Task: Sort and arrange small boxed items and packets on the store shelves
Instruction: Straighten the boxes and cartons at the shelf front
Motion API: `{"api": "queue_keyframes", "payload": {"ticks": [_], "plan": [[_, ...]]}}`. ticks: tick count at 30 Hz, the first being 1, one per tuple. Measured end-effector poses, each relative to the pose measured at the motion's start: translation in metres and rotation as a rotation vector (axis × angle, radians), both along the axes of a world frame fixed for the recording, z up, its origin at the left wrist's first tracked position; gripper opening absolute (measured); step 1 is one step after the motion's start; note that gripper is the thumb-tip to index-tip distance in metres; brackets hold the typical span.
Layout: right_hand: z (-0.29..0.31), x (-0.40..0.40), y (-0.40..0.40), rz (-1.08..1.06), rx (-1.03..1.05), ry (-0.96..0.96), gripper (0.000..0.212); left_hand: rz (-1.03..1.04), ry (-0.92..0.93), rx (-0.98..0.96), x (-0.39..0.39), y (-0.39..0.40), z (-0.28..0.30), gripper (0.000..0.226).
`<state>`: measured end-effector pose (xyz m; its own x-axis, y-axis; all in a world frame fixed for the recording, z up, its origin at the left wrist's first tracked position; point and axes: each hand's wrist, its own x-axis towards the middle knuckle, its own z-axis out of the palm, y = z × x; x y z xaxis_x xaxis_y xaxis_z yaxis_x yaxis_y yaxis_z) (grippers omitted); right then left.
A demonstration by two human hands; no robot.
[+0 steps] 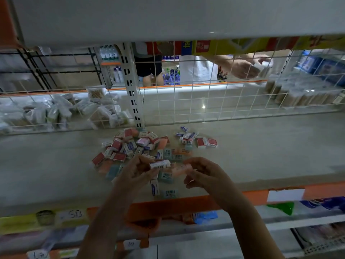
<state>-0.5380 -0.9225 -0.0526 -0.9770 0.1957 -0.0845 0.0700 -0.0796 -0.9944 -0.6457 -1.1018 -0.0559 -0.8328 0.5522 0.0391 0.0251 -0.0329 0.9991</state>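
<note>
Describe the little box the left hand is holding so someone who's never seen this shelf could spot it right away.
Start at the grey shelf with the orange front edge, where a heap of small boxes lies near the middle. Just in front of it, the left hand pinches a white box. Unlike the others, it is lifted off the shelf, barcode facing the camera.

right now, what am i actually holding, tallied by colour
white box, pinched in left grip: 1
orange packet, pinched in right grip: 1
total: 2
The loose pile on the shelf is too jumbled to count.
</note>
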Motion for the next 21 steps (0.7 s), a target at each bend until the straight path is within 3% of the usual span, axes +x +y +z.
{"api": "queue_keyframes", "payload": {"ticks": [13, 21], "plan": [[-0.002, -0.004, -0.003, -0.147, -0.024, -0.08, 0.017, 0.053, -0.067, -0.022, 0.009, 0.011, 0.003, 0.023], [0.001, -0.006, -0.006, -0.175, -0.263, -0.099, 0.016, 0.049, -0.115, -0.023, 0.012, 0.014, 0.004, 0.026]]}}
